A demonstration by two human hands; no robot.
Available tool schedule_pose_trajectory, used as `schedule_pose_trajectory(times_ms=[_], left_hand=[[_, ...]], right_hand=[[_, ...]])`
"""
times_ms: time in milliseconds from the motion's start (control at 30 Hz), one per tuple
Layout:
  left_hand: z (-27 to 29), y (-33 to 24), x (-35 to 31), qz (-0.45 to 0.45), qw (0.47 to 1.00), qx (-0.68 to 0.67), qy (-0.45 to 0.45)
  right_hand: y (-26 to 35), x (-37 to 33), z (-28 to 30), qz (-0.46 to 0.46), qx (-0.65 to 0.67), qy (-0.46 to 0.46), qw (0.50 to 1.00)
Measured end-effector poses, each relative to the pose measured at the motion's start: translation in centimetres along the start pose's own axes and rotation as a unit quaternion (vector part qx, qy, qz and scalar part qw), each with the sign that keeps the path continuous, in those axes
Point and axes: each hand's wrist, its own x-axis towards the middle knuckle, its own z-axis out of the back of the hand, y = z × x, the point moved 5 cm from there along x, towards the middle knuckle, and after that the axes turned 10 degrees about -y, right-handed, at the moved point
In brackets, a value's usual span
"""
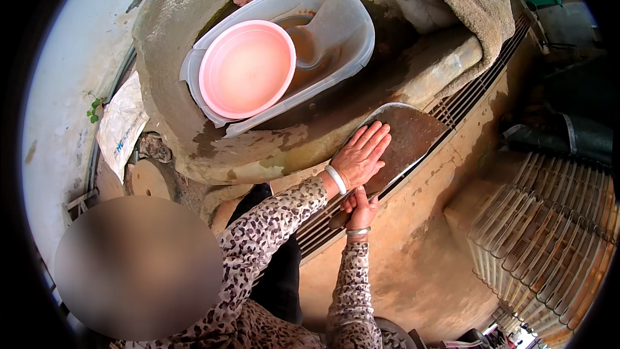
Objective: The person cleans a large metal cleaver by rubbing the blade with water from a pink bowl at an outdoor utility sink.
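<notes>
A broad cleaver (410, 134) with a brown, rusty-looking blade and a pale edge lies against the rim of a stone trough (278, 161), above a floor grate. My left hand (361, 155), with a white bangle at its wrist, rests flat on the blade, fingers stretched out. Just below it, my right hand (360, 210) is closed around the cleaver's handle, whose brown rounded end pokes out to the left. A thin bracelet circles the right wrist. Inside the trough sits a translucent plastic tub (352, 39) holding a pink basin (213, 90).
A thick grey-brown cloth (475, 6) drapes over the trough's right end. A slatted drain grate (310, 236) runs diagonally beneath my hands. Stacked wire racks (542, 239) stand at right. A white sack (123, 126) and a round stone (150, 179) lie by the left wall.
</notes>
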Motion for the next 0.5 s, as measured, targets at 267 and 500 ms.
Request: schedule_pose_trajectory(times_ms=[267,500], left_hand=[[0.0,1.1,3.3,-0.013,0.999,0.031,-0.034],[-0.8,-0.2,-3.4,0.012,0.999,-0.017,0.045]], right_hand=[[3.6,1.6,-2.6,0.036,-0.011,0.016,0.999],[-1.1,-2.7,0.9,-0.029,-0.015,-0.024,0.999]])
